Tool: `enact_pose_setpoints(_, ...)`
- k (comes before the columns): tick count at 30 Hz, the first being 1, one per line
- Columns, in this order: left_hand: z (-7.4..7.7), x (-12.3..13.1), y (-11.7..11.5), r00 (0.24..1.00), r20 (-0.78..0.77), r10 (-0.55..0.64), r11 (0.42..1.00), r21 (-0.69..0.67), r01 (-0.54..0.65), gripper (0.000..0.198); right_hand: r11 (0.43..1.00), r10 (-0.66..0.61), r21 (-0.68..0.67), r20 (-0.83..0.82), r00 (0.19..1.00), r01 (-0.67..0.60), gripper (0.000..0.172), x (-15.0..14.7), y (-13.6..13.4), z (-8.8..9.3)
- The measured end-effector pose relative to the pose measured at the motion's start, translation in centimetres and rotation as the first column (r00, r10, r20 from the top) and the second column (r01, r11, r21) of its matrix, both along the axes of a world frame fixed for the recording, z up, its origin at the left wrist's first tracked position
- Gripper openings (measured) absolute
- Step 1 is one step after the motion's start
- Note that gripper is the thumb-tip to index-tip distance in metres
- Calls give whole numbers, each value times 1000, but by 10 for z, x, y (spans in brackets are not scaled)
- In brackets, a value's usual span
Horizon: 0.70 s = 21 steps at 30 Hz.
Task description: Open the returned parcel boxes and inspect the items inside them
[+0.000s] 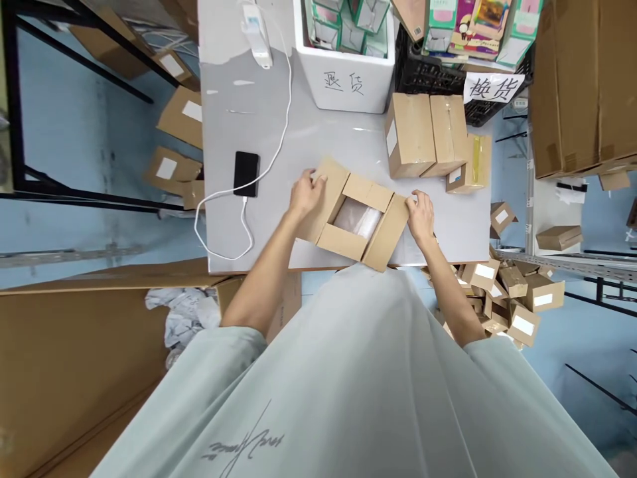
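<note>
In front of my body an opened cardboard box (343, 240) sits at the table's front edge, turned at an angle with its flaps folded outward. Something shiny and clear, like plastic wrap (359, 218), shows inside it; what lies beneath is hard to make out. My left hand (307, 194) is closed on the wide left flap, thumb and fingers at its outer edge. On the opposite side, my right hand (421, 214) pinches the top corner of the right flap with bent fingers.
Left on the grey table (223, 126) lie a black phone (246, 174) with a white cable and a power strip (257, 36). Behind stand a white foam bin (348, 79), a black crate (423, 70) and closed cartons (411, 136). Small boxes (512, 299) are heaped on the right floor.
</note>
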State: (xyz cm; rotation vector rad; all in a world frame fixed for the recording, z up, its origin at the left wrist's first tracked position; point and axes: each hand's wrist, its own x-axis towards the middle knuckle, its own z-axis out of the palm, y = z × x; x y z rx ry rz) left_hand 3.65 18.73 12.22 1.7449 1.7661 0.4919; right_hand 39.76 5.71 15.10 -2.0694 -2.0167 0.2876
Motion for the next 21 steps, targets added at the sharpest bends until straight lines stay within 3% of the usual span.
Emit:
enact_pose_setpoints(2,-11,-12,-19,997,46,67,997,41,-69,81,1000,3,2,-8,1000,-3,50,-2,-2,4)
enact_pose_setpoints(5,-15,-15,-56,997,71,30,987,155,-40,69,1000,23,8,1,1000,-23,48,-7,-25,11)
enact_pose_setpoints(8,-7,-5,-93,997,18,-71,978,199,67,47,997,70,-36,-2,998,-70,42,-20,-55,10)
enact_pose_setpoints(12,10,16,-131,981,-14,-191,967,168,191,48,977,85,-193,-43,995,-92,42,-49,-70,-4)
enact_pose_setpoints(15,20,28,-148,967,-58,-249,961,112,254,45,985,36,-167,-67,997,-46,45,-67,-53,-9)
enact_pose_setpoints(18,28,31,-156,951,-64,-301,951,59,305,44,993,50,-104,-76,996,-58,51,-75,-18,-5)
enact_pose_setpoints(21,33,24,-155,932,-60,-358,933,4,359,41,981,94,-162,-61,994,-103,61,-76,19,3)
